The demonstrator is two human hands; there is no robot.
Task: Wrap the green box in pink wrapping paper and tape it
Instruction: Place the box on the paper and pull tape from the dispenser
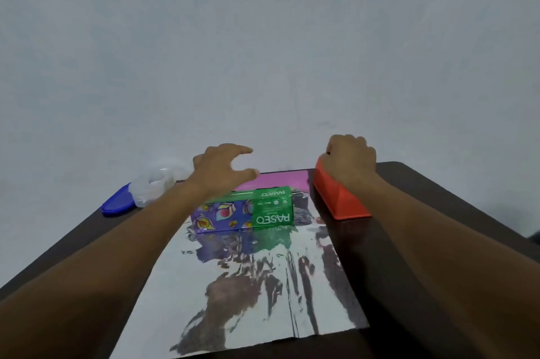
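Head view looks down over a dark brown wooden table (438, 241) pushed against a pale bluish wall (263, 37). Spread across its middle lies a big shiny sheet of wrapping paper (263, 285), silver and mirror-like on the near side, pink at the far strip. On the far half of that sheet sits the green rectangular tissue box (245, 211), purple-patterned at its left end, its long axis running left to right, its lettering upside down from here. Right of the sheet stands an orange plastic tape dispenser (339, 201), lengthwise away from the person. The right hand (349, 158) grips its far end, fingers curled over it. The left hand (225, 167) hovers spread above the box's far edge, holding nothing. At far left rest a crumpled clear plastic bag (155, 186) and a blue oval lid (117, 204).
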